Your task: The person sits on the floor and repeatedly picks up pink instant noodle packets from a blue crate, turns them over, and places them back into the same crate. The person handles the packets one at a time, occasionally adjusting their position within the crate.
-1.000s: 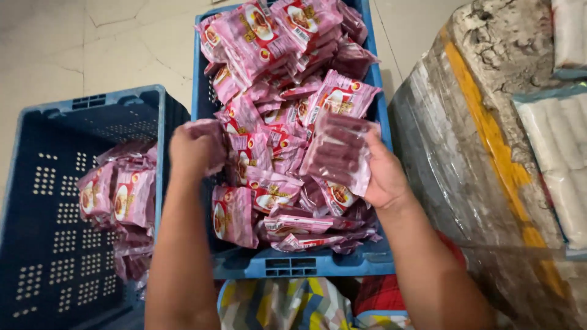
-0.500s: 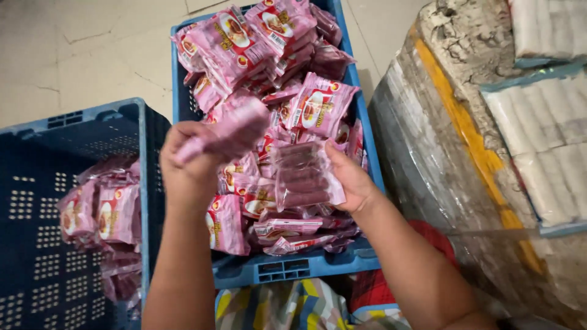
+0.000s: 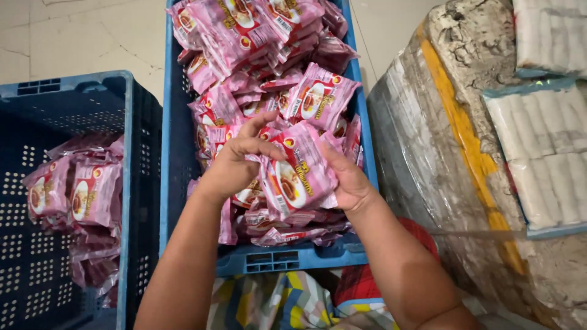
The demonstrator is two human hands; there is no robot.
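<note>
Pink snack packets [image 3: 298, 177] held between both hands over blue crate [image 3: 269, 260].

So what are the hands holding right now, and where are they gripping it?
Both hands hold a small stack of pink snack packets over the light blue crate: left hand on its upper left edge, right hand cupping its right side.

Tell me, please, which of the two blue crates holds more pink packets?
The lighter blue crate in the middle, under both hands, is heaped with pink packets. The darker crate to its left holds only a small pile against one wall.
</note>
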